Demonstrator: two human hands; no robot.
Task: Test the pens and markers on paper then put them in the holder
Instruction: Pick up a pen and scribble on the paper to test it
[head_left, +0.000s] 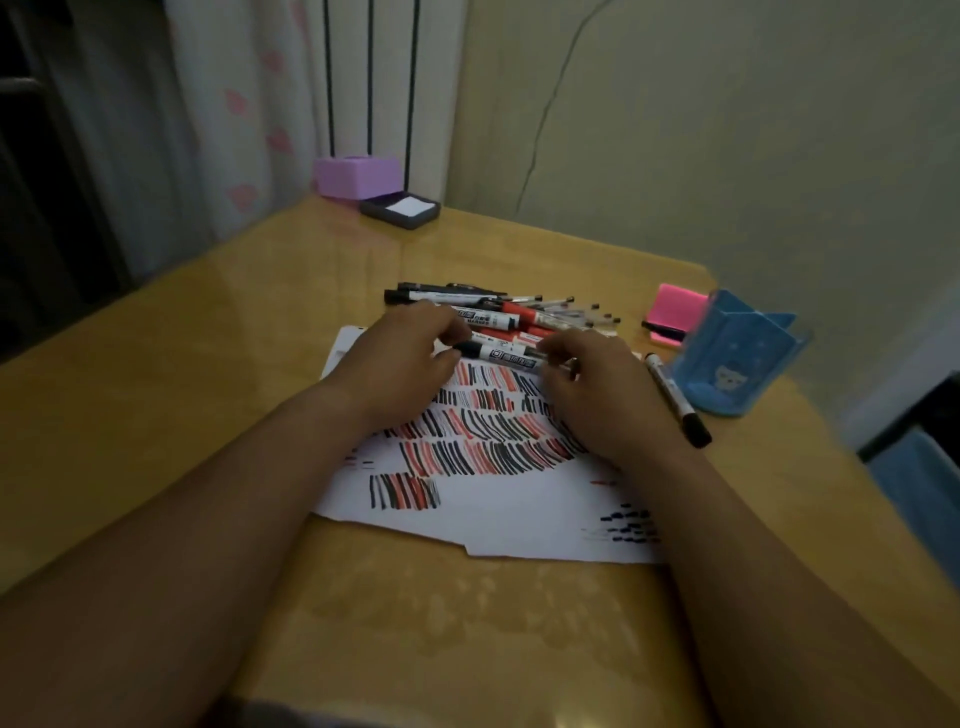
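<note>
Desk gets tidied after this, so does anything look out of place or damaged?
One loose marker lies alone on the table beside the blue holder, apart from the pile beyond the paper. The paper's near edge has a stepped notch, as if cut or torn. Nothing looks spilled.

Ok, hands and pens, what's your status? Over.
One black marker held by left grip and right grip, over the paper. No pens showing in the blue holder. A loose marker lies beside it.
</note>
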